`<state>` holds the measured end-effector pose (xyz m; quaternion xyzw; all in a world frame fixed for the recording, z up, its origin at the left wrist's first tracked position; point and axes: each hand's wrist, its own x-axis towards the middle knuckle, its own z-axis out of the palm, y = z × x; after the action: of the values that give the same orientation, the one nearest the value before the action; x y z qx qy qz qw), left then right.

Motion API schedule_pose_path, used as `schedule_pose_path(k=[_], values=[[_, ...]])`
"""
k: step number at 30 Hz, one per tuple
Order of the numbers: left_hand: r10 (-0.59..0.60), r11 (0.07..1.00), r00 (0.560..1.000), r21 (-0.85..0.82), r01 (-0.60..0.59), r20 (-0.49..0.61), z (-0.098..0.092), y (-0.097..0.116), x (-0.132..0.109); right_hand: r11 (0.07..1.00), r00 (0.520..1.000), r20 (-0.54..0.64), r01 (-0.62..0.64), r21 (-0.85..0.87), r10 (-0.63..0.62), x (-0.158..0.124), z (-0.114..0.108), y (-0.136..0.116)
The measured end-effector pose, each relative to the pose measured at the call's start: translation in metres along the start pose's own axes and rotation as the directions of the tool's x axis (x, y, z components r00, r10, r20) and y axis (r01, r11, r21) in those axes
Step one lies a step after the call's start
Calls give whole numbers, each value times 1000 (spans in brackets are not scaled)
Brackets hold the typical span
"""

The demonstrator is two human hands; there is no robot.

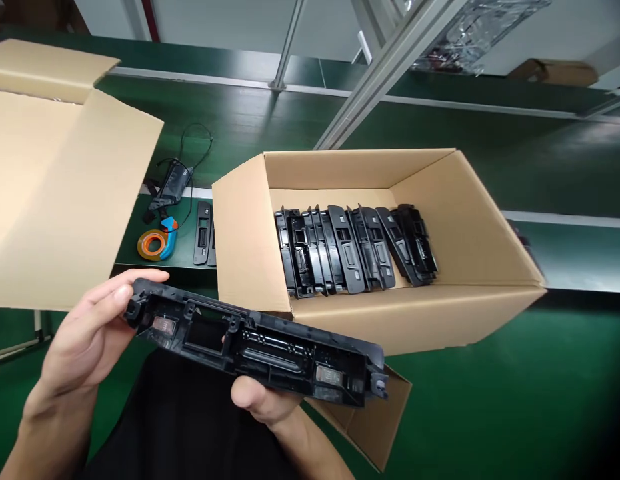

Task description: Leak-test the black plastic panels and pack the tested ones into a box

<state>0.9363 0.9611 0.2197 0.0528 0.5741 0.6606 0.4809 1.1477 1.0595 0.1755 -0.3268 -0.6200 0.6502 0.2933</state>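
A long black plastic panel [255, 343] with ribs and openings lies across both my hands, held level in front of me. My left hand [87, 333] grips its left end, fingers curled behind the part and thumb along the top. My right hand [263, 400] supports it from below near the middle, only the thumb and palm showing. Just behind it stands an open cardboard box [250, 247] holding several identical black panels [350, 250] standing on edge in a row.
A second open cardboard box [55, 180] sits at the left. On the green table [515, 400] behind lie an orange-and-blue tape dispenser [157, 243], a black device with cable [173, 183] and a loose black panel [203, 233]. An aluminium frame post [375, 73] slants overhead.
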Motion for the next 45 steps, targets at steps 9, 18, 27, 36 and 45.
schedule_pose_path(k=[9,18,27,36,45], values=[[22,1000,999,20,-22,-29,0,-1,3,995,982,189,-21,102,1,15,3,-16],[-59,990,998,126,62,-30,-6,-9,8,995,950,293,101,29,-105,23,-4,-17],[-126,973,992,189,130,-31,0,-8,10,997,920,387,28,76,-55,19,-7,0],[-99,973,995,206,100,-15,1,-14,11,989,914,402,-10,144,-49,23,-8,-6],[-139,968,989,202,148,-59,8,-17,13,995,985,160,56,84,-69,16,-14,10]])
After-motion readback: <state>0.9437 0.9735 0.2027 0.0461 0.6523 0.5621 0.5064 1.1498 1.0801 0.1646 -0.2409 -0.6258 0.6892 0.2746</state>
